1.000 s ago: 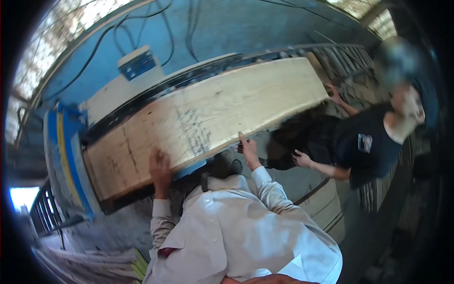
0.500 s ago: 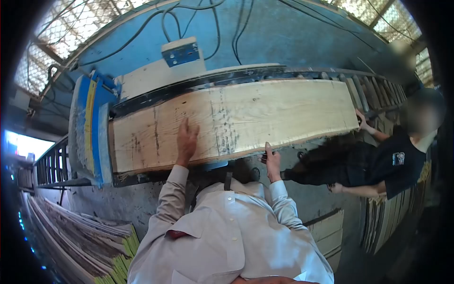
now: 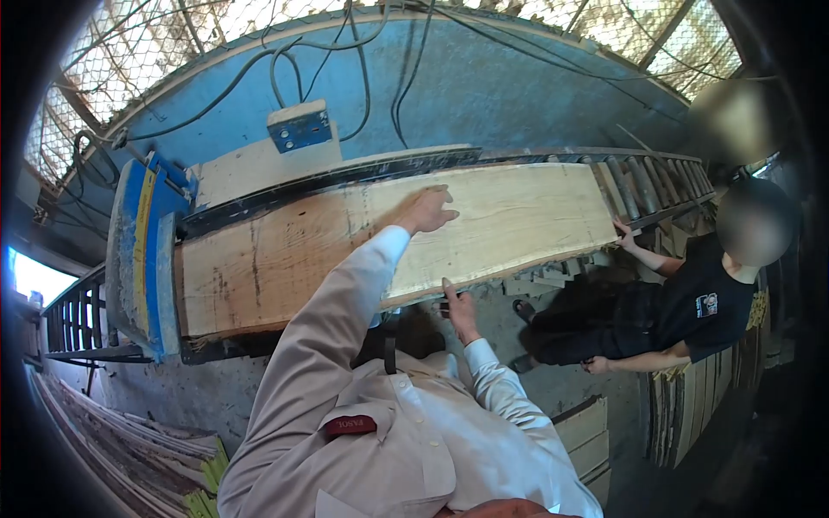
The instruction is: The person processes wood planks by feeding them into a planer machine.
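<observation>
A long, wide wooden board (image 3: 509, 211) with pale and brownish grain lies flat across the machine bed, its left end right at the blue machine housing (image 3: 138, 250). My left hand (image 3: 429, 210) reaches over the middle of the board, fingers apart and holding nothing. Along the near edge, my right hand (image 3: 462, 315) has its thumb over the rim and its fingers curled below. At the board's right end, a co-worker's hand (image 3: 623, 233) touches the corner.
Rollers (image 3: 643, 188) continue to the right beyond the board. The co-worker (image 3: 682, 302) stands there in dark clothes. A blue control box (image 3: 300, 129) and hanging cables are behind the bed. Stacked planks lie at lower left (image 3: 121, 440) and lower right (image 3: 691, 406).
My left hand has moved right and farther across the board. My right hand stays at the near edge. The whole view has shifted slightly; the board has kept its place against the machine.
</observation>
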`<state>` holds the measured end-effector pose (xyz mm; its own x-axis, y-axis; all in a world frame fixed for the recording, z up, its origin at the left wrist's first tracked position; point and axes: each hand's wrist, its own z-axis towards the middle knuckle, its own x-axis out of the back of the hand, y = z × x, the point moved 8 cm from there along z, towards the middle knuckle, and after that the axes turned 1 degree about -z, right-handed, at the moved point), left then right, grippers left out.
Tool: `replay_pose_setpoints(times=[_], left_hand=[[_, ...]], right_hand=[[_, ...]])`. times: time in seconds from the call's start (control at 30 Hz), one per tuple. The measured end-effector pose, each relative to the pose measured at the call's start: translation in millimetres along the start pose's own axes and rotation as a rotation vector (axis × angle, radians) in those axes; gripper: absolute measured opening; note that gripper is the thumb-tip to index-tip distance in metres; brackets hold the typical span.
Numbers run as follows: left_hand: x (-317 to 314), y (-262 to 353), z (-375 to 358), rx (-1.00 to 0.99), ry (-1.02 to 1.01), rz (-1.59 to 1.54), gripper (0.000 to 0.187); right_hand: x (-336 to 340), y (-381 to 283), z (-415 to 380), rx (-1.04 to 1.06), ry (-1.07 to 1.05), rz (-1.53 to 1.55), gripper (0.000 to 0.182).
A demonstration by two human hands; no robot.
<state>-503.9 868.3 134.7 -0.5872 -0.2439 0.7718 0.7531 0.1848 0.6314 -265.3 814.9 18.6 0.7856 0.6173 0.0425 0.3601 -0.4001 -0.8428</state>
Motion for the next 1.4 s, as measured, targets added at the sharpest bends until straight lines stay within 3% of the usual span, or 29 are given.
replay_pose_setpoints(times=[0.27, 0.37, 0.43, 0.47, 0.53, 0.73, 0.9, 1.0, 1.1, 1.23, 1.27, 1.33, 1.4], left_hand=[[-44.8, 25.3, 83.6, -0.014, -0.123, 0.013, 0.064], [-39.5, 28.2, 81.0, -0.061, -0.067, -0.017, 0.061], [-44.3, 32.4, 50.4, -0.063, -0.045, -0.118, 0.057], [-44.5, 33.4, 29.2, -0.033, -0.043, -0.215, 0.054], [-38.3, 40.7, -24.4, -0.168, 0.028, -0.114, 0.047], [-17.2, 4.3, -195.2, 0.18, 0.284, -0.105, 0.035], [1.4, 2.7, -280.5, 0.304, 0.39, 0.151, 0.039], [-0.4, -8.7, -300.9, 0.294, 0.426, 0.201, 0.043], [-14.0, -17.1, -304.6, 0.298, 0.398, 0.304, 0.05], [-20.8, -13.0, -303.6, 0.253, 0.387, 0.45, 0.06], [-18.1, -14.8, -302.9, 0.248, 0.385, 0.448, 0.06], [-20.1, -19.9, -304.9, 0.275, 0.368, 0.443, 0.062], [-21.1, -22.5, -305.7, 0.264, 0.377, 0.464, 0.062]], right_hand=[[8.1, 8.4, 11.6, 0.09, 0.045, -0.072, 0.053], [15.4, 22.1, 26.7, 0.085, 0.08, -0.225, 0.065], [15.8, 35.3, 34.8, 0.137, 0.109, -0.291, 0.079], [20.9, 31.5, 29.8, 0.123, 0.147, -0.264, 0.079], [18.0, 7.4, 10.2, 0.114, 0.064, -0.273, 0.077], [21.9, 0.9, 0.3, 0.097, 0.071, -0.241, 0.086], [16.5, 23.9, 25.1, 0.23, 0.143, -0.275, 0.074], [12.3, 8.5, 15.7, 0.101, 0.007, -0.317, 0.065], [23.4, -19.0, -3.9, 0.336, 0.152, -0.276, 0.06], [18.2, -14.6, -3.4, 0.451, 0.176, -0.079, 0.057], [19.0, -20.6, -5.0, 0.451, 0.181, -0.078, 0.057], [11.4, -12.6, -4.3, 0.293, -0.007, -0.063, 0.059], [8.8, -8.3, 1.3, 0.344, 0.042, -0.064, 0.06]])
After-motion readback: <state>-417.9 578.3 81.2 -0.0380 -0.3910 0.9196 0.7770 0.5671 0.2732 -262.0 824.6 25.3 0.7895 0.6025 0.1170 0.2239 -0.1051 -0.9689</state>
